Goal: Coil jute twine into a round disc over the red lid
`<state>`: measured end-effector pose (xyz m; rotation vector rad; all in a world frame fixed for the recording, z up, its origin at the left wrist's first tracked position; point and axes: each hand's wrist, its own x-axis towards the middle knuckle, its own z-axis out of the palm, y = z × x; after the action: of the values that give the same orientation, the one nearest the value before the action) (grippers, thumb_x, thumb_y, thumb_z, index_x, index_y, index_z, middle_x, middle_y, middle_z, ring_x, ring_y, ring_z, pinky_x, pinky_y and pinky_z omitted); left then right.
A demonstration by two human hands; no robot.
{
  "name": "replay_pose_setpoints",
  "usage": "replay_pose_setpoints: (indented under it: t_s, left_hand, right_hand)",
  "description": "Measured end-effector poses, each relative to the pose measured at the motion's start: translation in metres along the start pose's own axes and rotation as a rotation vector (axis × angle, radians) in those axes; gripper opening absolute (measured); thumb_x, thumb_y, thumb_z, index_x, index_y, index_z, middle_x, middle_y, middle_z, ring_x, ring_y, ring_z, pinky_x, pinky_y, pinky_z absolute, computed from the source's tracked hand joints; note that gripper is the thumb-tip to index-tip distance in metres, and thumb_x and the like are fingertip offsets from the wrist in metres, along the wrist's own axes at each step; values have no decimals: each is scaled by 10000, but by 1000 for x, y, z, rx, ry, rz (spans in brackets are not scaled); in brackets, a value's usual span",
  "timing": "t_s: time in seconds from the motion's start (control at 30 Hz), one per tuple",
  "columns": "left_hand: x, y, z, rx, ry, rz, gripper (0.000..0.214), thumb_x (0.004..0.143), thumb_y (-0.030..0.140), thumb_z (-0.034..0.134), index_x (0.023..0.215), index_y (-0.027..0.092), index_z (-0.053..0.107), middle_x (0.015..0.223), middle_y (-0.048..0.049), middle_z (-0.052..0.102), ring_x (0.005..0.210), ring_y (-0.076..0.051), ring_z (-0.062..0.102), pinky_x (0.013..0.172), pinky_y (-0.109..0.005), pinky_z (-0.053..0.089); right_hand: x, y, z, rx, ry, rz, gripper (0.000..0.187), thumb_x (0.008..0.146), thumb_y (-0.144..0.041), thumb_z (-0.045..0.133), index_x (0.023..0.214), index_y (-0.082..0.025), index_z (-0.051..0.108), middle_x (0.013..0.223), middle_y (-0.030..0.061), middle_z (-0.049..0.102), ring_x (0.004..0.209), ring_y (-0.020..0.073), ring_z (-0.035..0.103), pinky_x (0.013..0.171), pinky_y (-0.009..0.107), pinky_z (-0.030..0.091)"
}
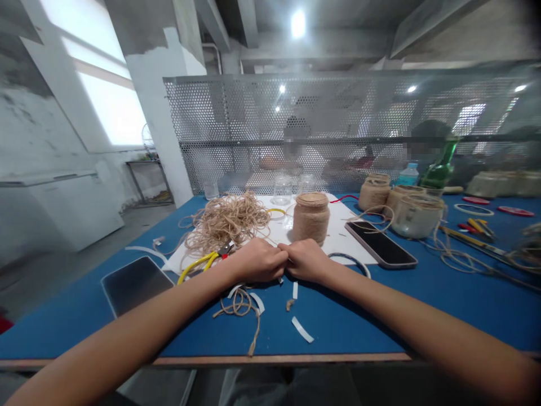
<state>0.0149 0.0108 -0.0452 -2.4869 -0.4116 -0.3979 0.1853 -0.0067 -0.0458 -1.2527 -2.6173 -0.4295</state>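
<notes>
My left hand [258, 260] and my right hand [305, 259] rest knuckle to knuckle on the blue table [380, 304], both closed with the fingers curled under. What they pinch is hidden; a thin strand of twine seems to run between them. Just behind them stands a jar wrapped in twine [311, 217] on a white sheet [338, 225]. A loose heap of twine [226, 223] lies to the left. Short twine scraps [240, 304] and white tape strips [302, 330] lie in front of my hands.
Yellow-handled cutters [203, 261] lie beside the heap. A dark phone [379, 244] lies right, another [135, 282] at left. More twine-wrapped jars [416, 214], a green bottle [439, 166], tools and rings sit at right. A perforated metal screen [338, 124] backs the table; people sit behind it.
</notes>
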Motion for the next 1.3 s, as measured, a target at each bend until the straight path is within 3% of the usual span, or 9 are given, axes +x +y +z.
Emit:
replay_pose_setpoints:
  t_s: [0.53,0.73,0.83,1.0,1.1,1.2,1.3]
  left_hand:
    - [1,0,-3,5,6,1,107,761,223,420,683,175,476,567,5,568,479,-128,517,443,-255,324]
    - [4,-4,-12,43,68,11,154,771,227,414,640,171,475,531,3,553,457,-124,505,427,-246,308]
    - [4,-10,-21,20,137,-89,190,809,269,401,677,169,495,558,0,563,510,-129,531,469,-244,350]
    - [6,-21,-32,-247,241,-463,273,852,315,400,1063,153,462,875,-48,620,704,-124,578,610,-233,434]
    - [8,-23,-33,-426,139,-467,246,891,309,342,1033,170,486,973,-59,602,839,-138,567,697,-249,443]
    - [9,-25,-34,-482,11,-424,236,900,281,314,891,170,522,816,-22,611,738,-125,566,652,-237,431]
    - [6,-28,-35,-436,1,-438,204,886,266,338,869,173,518,783,-9,605,687,-118,552,614,-224,406]
  right_hand:
    - [1,-1,-4,7,-18,4,196,756,-298,429,887,-207,543,772,55,678,680,217,629,491,258,255]
    - [1,-1,-7,76,-21,34,215,770,-291,438,929,-193,543,783,60,673,684,205,614,518,251,277]
    - [2,-1,-11,236,85,110,209,834,-281,360,893,-191,539,765,41,651,687,176,589,554,243,301]
    - [7,0,-24,771,340,163,309,899,-293,257,782,-175,517,686,0,540,655,113,499,614,220,348]
    - [10,1,-30,998,415,161,284,886,-304,297,780,-164,520,675,-5,493,599,97,448,574,215,352]
    - [11,3,-31,1137,443,209,282,873,-341,319,786,-166,523,639,-12,459,529,89,402,493,208,330]
    - [13,6,-33,1224,502,301,292,861,-393,323,778,-179,504,626,-10,451,503,95,395,452,208,323]
